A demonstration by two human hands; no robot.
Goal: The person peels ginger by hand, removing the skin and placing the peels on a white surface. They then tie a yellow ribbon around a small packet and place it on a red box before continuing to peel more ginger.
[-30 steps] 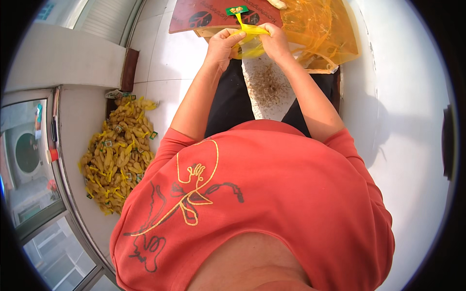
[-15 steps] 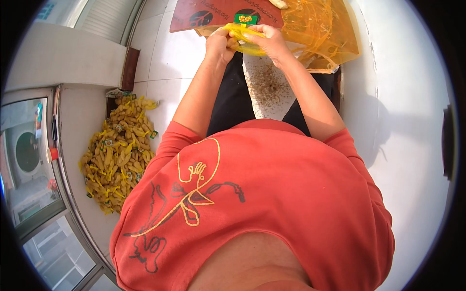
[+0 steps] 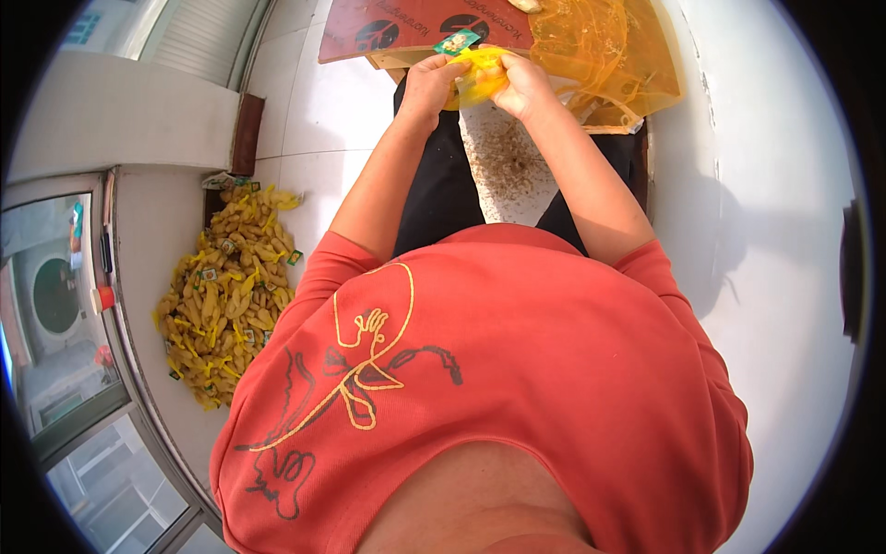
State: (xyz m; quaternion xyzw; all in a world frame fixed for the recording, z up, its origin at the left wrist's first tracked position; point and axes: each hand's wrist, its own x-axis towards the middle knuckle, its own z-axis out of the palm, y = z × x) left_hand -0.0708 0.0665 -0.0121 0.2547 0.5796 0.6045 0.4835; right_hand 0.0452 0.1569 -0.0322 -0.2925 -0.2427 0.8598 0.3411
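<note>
At the top centre of the frame I hold a small yellow mesh bag [image 3: 475,78] between both hands — my left hand [image 3: 432,81] closed on its left end, my right hand [image 3: 519,81] gripping its right end. A green tag [image 3: 457,42] sticks up just above the bag. Behind it lies a brown board [image 3: 406,26], with loose orange netting [image 3: 604,51] to the upper right. At the left — on the white floor [image 3: 305,129] — sits a heap of filled yellow bags [image 3: 226,295].

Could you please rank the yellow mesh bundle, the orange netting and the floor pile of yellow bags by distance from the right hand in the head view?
1. Yellow mesh bundle, held by the right hand.
2. Orange netting, just right of it.
3. Pile of yellow bags, on the floor far left.
</note>
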